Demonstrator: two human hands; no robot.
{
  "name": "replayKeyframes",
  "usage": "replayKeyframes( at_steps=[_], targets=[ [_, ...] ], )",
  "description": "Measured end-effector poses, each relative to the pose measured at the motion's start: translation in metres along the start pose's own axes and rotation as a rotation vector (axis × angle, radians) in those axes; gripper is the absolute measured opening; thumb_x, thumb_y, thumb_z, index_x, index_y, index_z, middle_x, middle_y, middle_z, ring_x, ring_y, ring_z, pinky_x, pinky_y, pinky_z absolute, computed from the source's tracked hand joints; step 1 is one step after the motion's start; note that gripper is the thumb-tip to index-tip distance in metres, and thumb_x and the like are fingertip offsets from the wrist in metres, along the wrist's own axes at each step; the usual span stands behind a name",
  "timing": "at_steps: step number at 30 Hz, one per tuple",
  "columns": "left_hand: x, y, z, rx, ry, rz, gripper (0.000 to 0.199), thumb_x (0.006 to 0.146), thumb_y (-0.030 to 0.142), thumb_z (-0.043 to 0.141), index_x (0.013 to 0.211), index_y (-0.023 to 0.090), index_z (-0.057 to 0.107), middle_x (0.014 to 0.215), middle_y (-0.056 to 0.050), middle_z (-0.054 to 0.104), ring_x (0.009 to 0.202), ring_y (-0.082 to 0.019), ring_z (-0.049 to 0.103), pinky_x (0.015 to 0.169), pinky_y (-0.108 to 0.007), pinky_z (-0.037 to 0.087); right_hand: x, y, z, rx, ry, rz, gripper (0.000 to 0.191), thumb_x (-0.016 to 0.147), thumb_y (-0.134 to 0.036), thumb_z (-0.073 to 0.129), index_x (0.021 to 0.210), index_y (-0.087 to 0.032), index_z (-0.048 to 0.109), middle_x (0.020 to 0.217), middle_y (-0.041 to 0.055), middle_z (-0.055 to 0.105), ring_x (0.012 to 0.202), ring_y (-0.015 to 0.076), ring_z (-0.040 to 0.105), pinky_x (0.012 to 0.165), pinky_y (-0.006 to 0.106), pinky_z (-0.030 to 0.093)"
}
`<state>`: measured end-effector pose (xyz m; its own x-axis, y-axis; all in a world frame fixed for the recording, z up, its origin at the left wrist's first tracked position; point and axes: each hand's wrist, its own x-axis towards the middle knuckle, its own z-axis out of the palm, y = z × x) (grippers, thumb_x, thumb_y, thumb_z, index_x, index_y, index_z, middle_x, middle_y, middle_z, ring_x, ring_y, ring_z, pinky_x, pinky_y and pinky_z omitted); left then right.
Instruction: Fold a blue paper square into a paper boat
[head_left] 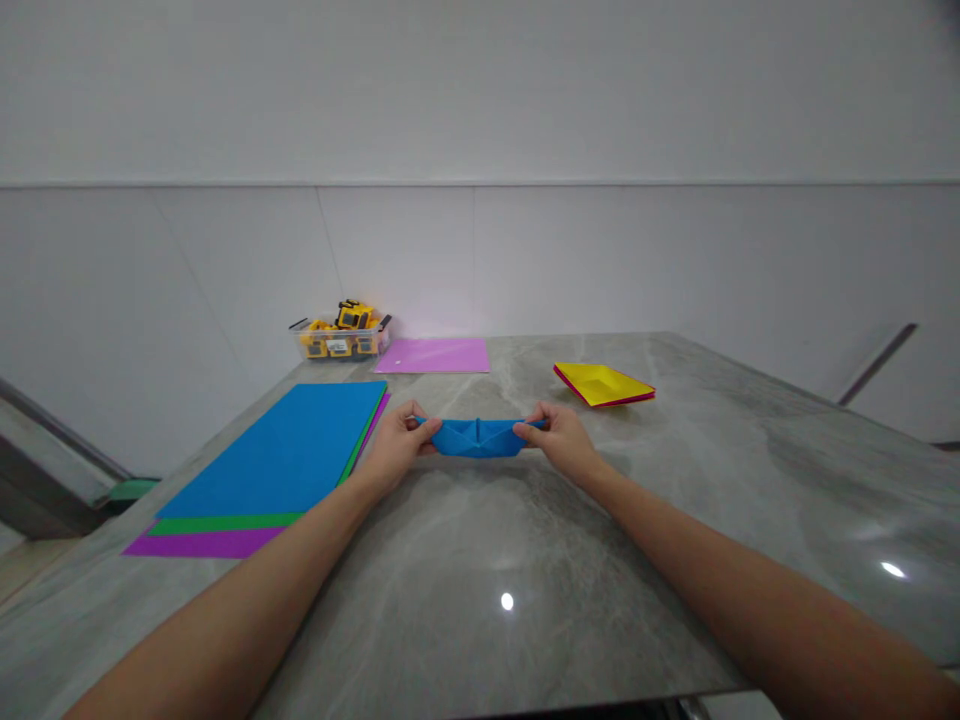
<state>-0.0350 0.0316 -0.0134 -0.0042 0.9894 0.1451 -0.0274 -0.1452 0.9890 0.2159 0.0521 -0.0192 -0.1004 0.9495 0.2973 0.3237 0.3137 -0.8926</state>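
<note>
A folded blue paper boat is stretched level between my two hands, over the middle of the table. My left hand pinches its left end between thumb and fingers. At the opposite end, my right hand grips the paper the same way. A small upright fold shows at the boat's centre, and its two tips are partly hidden by my fingers. Beyond my right hand lie folded yellow and red papers, one on top of the other.
Blue, green and purple sheets lie stacked to the left on the grey marbled table. Toward the wall are a pink sheet and a clear plastic box with yellow toy vehicles. The table's front edge runs below my forearms.
</note>
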Motion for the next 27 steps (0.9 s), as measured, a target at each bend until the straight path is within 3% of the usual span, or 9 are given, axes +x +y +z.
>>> replayKeyframes(
  at_steps=[3, 5, 8, 10, 12, 17, 21, 27],
  targets=[
    [-0.007, 0.006, 0.005, 0.082, 0.019, 0.096, 0.033, 0.066, 0.037, 0.075, 0.069, 0.02, 0.046, 0.055, 0.005, 0.06, 0.054, -0.015, 0.062, 0.059, -0.032, 0.056, -0.006, -0.006, 0.004, 0.165, -0.007, -0.049, 0.035, 0.068, -0.043, 0.072, 0.076, -0.02, 0.048, 0.058, -0.0043, 0.053, 0.054, 0.0148, 0.056, 0.053, 0.027, 0.047],
    [-0.012, 0.008, 0.009, 0.167, 0.06, 0.181, 0.029, 0.068, 0.033, 0.074, 0.068, 0.02, 0.048, 0.055, 0.004, 0.058, 0.054, -0.015, 0.06, 0.056, -0.029, 0.054, -0.014, -0.012, 0.009, 0.252, -0.042, -0.075, 0.046, 0.067, -0.04, 0.076, 0.095, -0.021, 0.045, 0.069, -0.0041, 0.056, 0.061, 0.0152, 0.059, 0.059, 0.028, 0.05],
    [-0.021, 0.009, 0.017, 0.215, 0.136, 0.266, 0.026, 0.072, 0.031, 0.072, 0.067, 0.02, 0.049, 0.056, 0.004, 0.057, 0.055, -0.015, 0.059, 0.055, -0.027, 0.053, -0.025, -0.02, 0.017, 0.39, -0.093, -0.122, 0.096, 0.06, -0.032, 0.085, 0.132, -0.028, 0.022, 0.105, 0.0048, 0.059, 0.089, 0.02, 0.064, 0.078, 0.036, 0.054],
    [-0.025, 0.01, 0.022, 0.2, 0.161, 0.273, 0.026, 0.072, 0.032, 0.072, 0.067, 0.02, 0.049, 0.057, 0.004, 0.057, 0.056, -0.015, 0.06, 0.055, -0.027, 0.053, -0.03, -0.023, 0.02, 0.422, -0.142, -0.209, 0.121, 0.057, -0.03, 0.089, 0.141, -0.031, 0.003, 0.125, 0.0113, 0.05, 0.108, 0.0239, 0.06, 0.092, 0.041, 0.05],
    [-0.029, 0.012, 0.025, 0.162, 0.166, 0.247, 0.028, 0.072, 0.034, 0.072, 0.067, 0.019, 0.048, 0.058, 0.004, 0.058, 0.057, -0.015, 0.061, 0.055, -0.029, 0.055, -0.031, -0.024, 0.021, 0.382, -0.18, -0.293, 0.131, 0.054, -0.029, 0.09, 0.145, -0.032, -0.005, 0.134, 0.0145, 0.044, 0.116, 0.0269, 0.055, 0.1, 0.046, 0.045],
    [-0.035, 0.018, 0.031, 0.065, 0.076, 0.225, 0.031, 0.07, 0.033, 0.075, 0.067, 0.019, 0.047, 0.061, 0.004, 0.058, 0.061, -0.015, 0.063, 0.061, -0.032, 0.059, -0.029, -0.022, 0.018, 0.369, -0.172, -0.302, 0.12, 0.057, -0.031, 0.089, 0.145, -0.031, 0.008, 0.136, 0.0139, 0.041, 0.118, 0.0281, 0.053, 0.099, 0.044, 0.046],
    [-0.037, 0.018, 0.033, 0.032, 0.003, 0.208, 0.033, 0.07, 0.031, 0.075, 0.065, 0.018, 0.045, 0.069, 0.001, 0.062, 0.065, -0.016, 0.064, 0.061, -0.033, 0.06, -0.029, -0.022, 0.016, 0.453, -0.27, -0.288, 0.104, 0.057, -0.028, 0.089, 0.138, -0.028, 0.024, 0.134, 0.0134, 0.043, 0.124, 0.0287, 0.049, 0.103, 0.044, 0.042],
    [-0.038, 0.015, 0.029, 0.018, -0.227, 0.146, 0.034, 0.072, 0.032, 0.073, 0.064, 0.018, 0.043, 0.066, 0.004, 0.054, 0.065, -0.014, 0.06, 0.063, -0.036, 0.06, -0.028, -0.021, 0.015, 0.54, -0.345, -0.274, 0.086, 0.059, -0.032, 0.088, 0.125, -0.028, 0.033, 0.123, 0.0099, 0.051, 0.115, 0.0261, 0.055, 0.096, 0.043, 0.047]
  ],
)
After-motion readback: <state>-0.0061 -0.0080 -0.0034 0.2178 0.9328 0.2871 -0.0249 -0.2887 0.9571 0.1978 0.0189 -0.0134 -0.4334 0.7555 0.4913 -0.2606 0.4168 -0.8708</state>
